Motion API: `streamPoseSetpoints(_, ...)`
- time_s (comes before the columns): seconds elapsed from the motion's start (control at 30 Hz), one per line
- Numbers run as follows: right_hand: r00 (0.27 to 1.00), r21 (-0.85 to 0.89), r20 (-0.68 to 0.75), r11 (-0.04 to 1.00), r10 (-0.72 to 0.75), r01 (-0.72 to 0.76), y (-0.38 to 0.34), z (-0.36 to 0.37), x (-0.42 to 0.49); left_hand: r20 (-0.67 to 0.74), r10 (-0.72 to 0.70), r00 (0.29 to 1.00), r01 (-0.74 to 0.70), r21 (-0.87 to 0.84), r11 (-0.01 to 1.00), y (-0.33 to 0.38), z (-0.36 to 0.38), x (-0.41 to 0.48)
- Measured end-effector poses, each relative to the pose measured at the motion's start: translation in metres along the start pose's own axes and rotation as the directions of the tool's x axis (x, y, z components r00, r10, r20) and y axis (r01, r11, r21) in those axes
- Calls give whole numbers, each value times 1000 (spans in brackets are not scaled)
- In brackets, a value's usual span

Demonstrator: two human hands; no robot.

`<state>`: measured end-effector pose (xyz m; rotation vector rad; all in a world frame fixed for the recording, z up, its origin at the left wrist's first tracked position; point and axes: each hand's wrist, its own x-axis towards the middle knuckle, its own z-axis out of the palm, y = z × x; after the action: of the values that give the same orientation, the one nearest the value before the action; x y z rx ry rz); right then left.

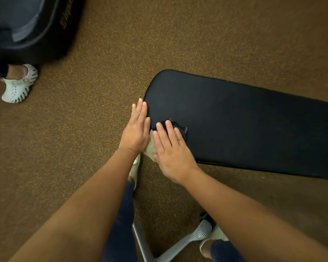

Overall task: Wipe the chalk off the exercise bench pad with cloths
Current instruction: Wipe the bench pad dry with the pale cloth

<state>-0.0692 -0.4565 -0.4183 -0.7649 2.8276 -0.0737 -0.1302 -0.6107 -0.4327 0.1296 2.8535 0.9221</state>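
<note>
Now: brown speckled floor (197, 38), black pad (254, 121) | your left hand (135, 132) flat at pad's end edge | your right hand (173, 155) flat, pressing cloths (151, 148) on near corner

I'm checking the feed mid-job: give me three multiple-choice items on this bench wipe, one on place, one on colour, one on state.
1. Where is the right hand?
A. on the floor
B. flat near the bench pad's rounded end
C. on the grey frame

2. What colour is the cloth showing between the hands?
A. red
B. bright blue
C. pale beige

3. How is the left hand held?
A. open, fingers straight
B. a fist
C. gripping the frame

Answers: B, its palm presses down there; C, a pale beige patch shows; A, fingers lie extended along the pad's edge.
</note>
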Motion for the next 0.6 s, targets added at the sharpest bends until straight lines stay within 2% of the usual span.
streamPoseSetpoints(0.1, 999, -21, -6, 999, -39, 38, 28, 2, -16, -9, 25, 1000, -25, -4, 1000, -3, 1, 0)
streamPoseSetpoints(0.23, 986, 69, -14, 984, 166, -165, 12, -3, 1, 8, 24, 1000, -24, -29, 999, -5, -1, 1)
streamPoseSetpoints(0.3, 978, 110, -28, 973, 208, -204, -17, -3, 13, 19, 37, 999, -36, -31, 999, -9, -2, 1)
streamPoseSetpoints(0.43, 996, 31, -7, 996, 84, -84, -5, 2, 0, 38, 51, 998, -50, -29, 998, -15, -3, 1)
streamPoseSetpoints(0.5, 997, 16, -16, 997, 75, -74, 11, 3, -3, 28, 55, 998, -54, -32, 998, -15, -2, 2)
streamPoseSetpoints(0.6, 963, 113, -13, 957, 269, -266, -6, -3, 18, 29, 30, 999, -28, -61, 998, -12, -3, 3)
